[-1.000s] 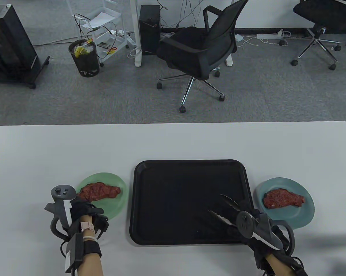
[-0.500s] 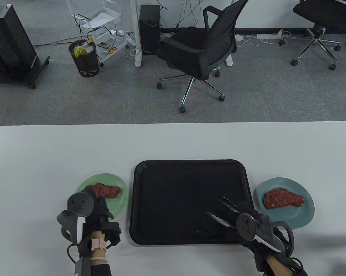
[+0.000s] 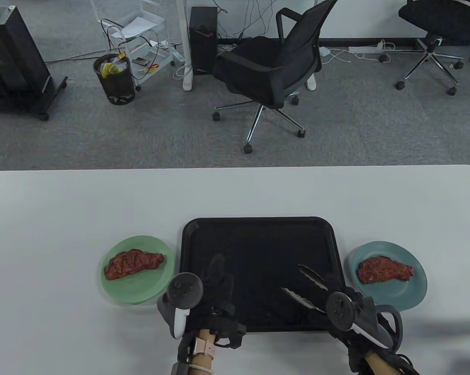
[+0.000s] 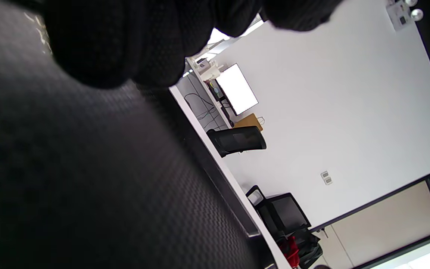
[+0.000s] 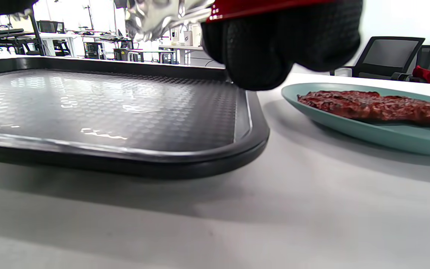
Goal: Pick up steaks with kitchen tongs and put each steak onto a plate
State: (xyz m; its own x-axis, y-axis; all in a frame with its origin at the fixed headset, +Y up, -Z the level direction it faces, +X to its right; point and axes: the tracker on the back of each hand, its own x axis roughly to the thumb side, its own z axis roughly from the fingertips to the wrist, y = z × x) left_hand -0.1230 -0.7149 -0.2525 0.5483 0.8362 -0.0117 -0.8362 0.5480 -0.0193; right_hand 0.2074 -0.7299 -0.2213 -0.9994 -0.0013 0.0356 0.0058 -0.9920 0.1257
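While your right hand [image 3: 342, 300] grips the kitchen tongs [image 3: 307, 286] at the tray's 5 o'clock corner, the tong arms sit spread apart with nothing between them, tips pointing toward 10 o'clock over the black tray [image 3: 258, 230]. Your left hand [image 3: 217, 279] is over the tray's 7 o'clock area, fingers reaching toward 12 o'clock; can't tell whether it touches the tray, and it holds nothing that I can see. Left wrist view is mostly blocked by glove and tray texture.

One steak [image 3: 133, 263] lies on the green plate [image 3: 141, 293], just beside the tray at 9 o'clock. Other steak [image 3: 384, 269] lies on the teal plate [image 3: 410, 293], just beside the tray at 3 o'clock. Right wrist view confirms that steak flat on the teal plate, with the plate resting on the white table [image 3: 235, 191] close to the tray rim but apart from it.
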